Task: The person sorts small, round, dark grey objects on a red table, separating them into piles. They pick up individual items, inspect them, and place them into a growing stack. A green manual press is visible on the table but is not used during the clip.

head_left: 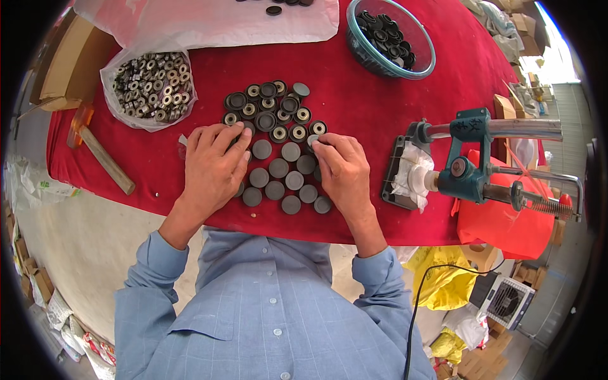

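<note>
My left hand (pixel 218 158) curls over the left side of a cluster of round caps, its fingers closed around a dark cap (pixel 234 143) that they partly cover. On the cluster's right side, my right hand (pixel 345 168) pinches a grey round cap (pixel 312 140) between thumb and fingertips. Between my hands lie several grey caps (pixel 278 168) with flat faces up. Farther off, several black caps sit hollow side up, some with a metal bearing (pixel 279 133) inside, others seemingly without, like one cap (pixel 266 120).
A plastic bag of bearings (pixel 152 88) stands far left, near a hammer (pixel 101 149) and a cardboard box (pixel 73 57). A bowl of black caps (pixel 432 60) stands far right. A green hand press (pixel 465 158) sits at right on the red tablecloth (pixel 218 69), by a red bag (pixel 503 225).
</note>
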The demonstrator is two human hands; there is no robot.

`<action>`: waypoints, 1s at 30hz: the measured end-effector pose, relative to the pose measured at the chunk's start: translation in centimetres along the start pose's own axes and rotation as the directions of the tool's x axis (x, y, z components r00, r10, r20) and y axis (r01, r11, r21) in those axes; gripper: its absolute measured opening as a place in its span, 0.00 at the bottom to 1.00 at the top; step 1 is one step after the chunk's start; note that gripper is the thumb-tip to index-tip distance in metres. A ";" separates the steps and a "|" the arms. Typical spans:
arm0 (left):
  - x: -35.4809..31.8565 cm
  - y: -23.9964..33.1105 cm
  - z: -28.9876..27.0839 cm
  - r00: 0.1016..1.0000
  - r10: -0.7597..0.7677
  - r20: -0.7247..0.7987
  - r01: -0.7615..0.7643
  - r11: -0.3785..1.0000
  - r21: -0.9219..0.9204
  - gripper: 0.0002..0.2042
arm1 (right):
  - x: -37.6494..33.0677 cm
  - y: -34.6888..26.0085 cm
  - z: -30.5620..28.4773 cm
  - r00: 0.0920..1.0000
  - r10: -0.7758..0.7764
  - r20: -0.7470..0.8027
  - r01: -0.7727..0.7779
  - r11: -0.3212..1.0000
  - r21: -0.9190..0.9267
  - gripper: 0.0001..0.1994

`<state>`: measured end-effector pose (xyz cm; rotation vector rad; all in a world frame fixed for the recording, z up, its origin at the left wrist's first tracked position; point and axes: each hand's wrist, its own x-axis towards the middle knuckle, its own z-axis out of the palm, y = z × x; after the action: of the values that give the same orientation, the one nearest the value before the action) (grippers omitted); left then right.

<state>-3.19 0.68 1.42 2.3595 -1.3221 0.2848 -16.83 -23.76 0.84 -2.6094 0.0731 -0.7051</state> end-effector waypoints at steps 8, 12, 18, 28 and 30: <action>0.1 -0.1 -0.1 1.000 -0.023 -0.017 0.021 0.996 -0.088 0.19 | -1.1 -0.5 -0.4 0.995 -0.090 0.052 0.097 0.982 -0.163 0.13; 1.3 -1.7 0.2 0.990 -0.072 -0.118 0.048 0.979 -0.197 0.17 | -1.0 -1.1 -0.2 0.994 -0.085 0.072 0.099 0.969 -0.228 0.13; 5.1 -3.8 1.9 0.977 -0.131 -0.166 0.099 0.978 -0.185 0.17 | -1.4 -2.0 0.1 0.997 -0.058 0.055 0.072 0.949 -0.306 0.13; 5.3 -4.5 0.3 0.948 -0.295 -0.120 0.214 0.868 -0.449 0.21 | 2.0 -0.8 -1.2 0.979 0.204 0.013 -0.205 0.977 0.066 0.15; 4.4 -4.2 -0.8 0.941 -0.330 -0.081 0.261 0.854 -0.449 0.21 | 3.5 -0.4 -0.6 0.971 0.239 -0.006 -0.237 0.964 0.121 0.13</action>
<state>2.71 -0.39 2.68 2.0674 -0.8244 0.0659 -14.12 -24.20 3.04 -2.4263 0.3351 -0.6300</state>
